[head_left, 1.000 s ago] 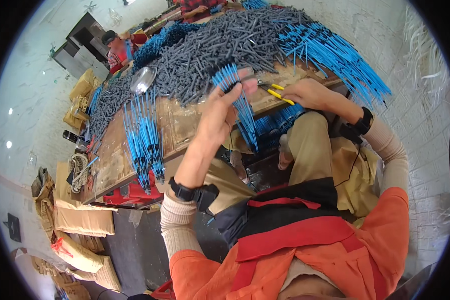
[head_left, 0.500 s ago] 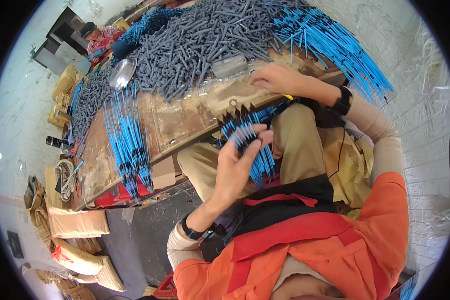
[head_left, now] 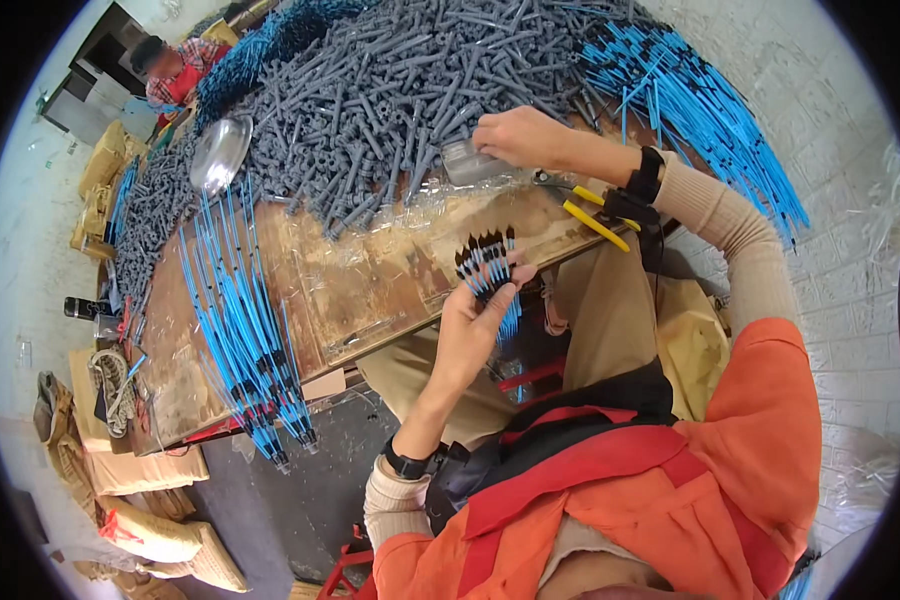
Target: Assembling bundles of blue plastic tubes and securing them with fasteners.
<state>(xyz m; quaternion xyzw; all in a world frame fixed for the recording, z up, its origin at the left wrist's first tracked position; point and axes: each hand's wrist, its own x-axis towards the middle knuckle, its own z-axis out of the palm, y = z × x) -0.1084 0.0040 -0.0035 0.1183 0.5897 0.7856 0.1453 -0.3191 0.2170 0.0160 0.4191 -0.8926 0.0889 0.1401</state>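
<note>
My left hand (head_left: 475,325) is closed round a bundle of thin blue sticks (head_left: 488,272), their dark pointed tips fanned upward above the table's near edge. The lower ends of the sticks hang below the hand. At a clear plastic box (head_left: 462,163), my right hand (head_left: 522,137) has its fingers curled down over the box's right side. Whatever those fingertips hold, if anything, is hidden. Pliers with yellow handles (head_left: 594,226) lie just below my right wrist.
A large heap of grey tubes (head_left: 390,110) covers the far part of the wooden table (head_left: 330,270). More blue sticks lie in a left bunch (head_left: 240,330) and a right pile (head_left: 700,130). A shiny metal dish (head_left: 222,155) rests on the heap. Another person (head_left: 182,72) sits at the far left.
My right hand has moved up and left from the table edge to the clear box. The left hand still holds the bundle, its tips now more upright. The pliers have come fully into view.
</note>
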